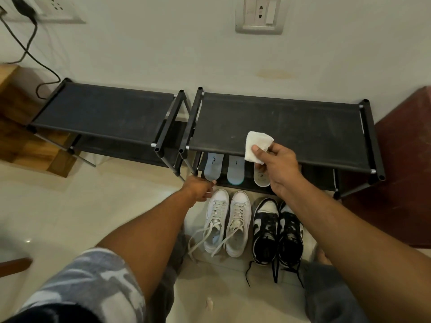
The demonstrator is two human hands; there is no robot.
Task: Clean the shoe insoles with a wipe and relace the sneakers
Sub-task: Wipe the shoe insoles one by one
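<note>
White folded wipe (257, 146) pinched between thumb and fingers of right hand (279, 166), held over the shoe rack (303, 127), 1 o'clock from the shoes. Three insoles (235, 170) lie on the lower shelf at 12 o'clock; a fourth may be hidden by that hand. Left hand (200, 188) at near end of leftmost insole; grip cannot be told. White sneakers (227, 223) and black-and-white sneakers (277, 231) on floor, laces loose, trailing. Judgement: insoles out, wiping barely under way, relacing all left.
</note>
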